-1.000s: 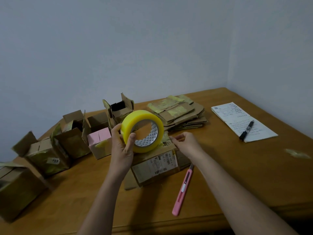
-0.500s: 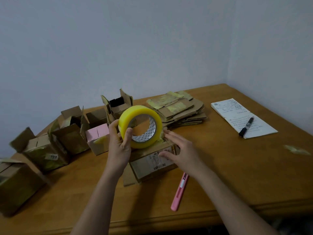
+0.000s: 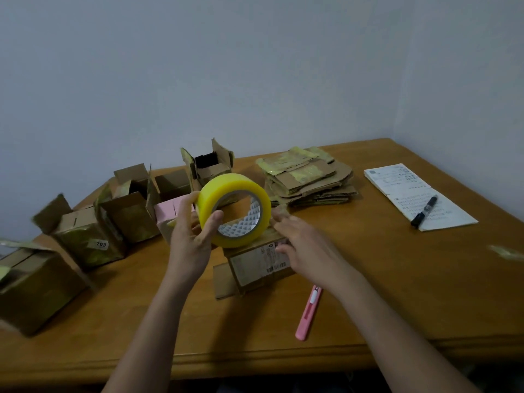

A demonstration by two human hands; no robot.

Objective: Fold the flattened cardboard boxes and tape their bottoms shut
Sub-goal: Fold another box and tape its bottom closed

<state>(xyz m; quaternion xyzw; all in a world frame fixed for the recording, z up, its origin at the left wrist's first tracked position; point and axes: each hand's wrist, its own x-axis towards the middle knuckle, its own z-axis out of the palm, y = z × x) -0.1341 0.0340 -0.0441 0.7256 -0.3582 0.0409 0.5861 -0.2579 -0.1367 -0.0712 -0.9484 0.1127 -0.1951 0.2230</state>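
Your left hand (image 3: 188,236) grips the yellow tape roll (image 3: 234,209), thumb on the rim, holding it upright above the labelled cardboard box (image 3: 259,263) mid-table (image 3: 397,293). Your right hand (image 3: 304,251) lies on that box with fingers straight and relaxed, seemingly pressing its top. The flattened boxes (image 3: 307,177) sit stacked behind; a pink utility knife (image 3: 309,312) lies near your right wrist

Table: wooden (image 3: 397,293).
Centre: labelled box (image 3: 256,268).
1 o'clock: flattened stack (image 3: 309,177).
9 o'clock: folded boxes (image 3: 85,236).
5 o'clock: pink cutter (image 3: 307,314).
2 o'clock: paper (image 3: 411,194), marker (image 3: 424,211).
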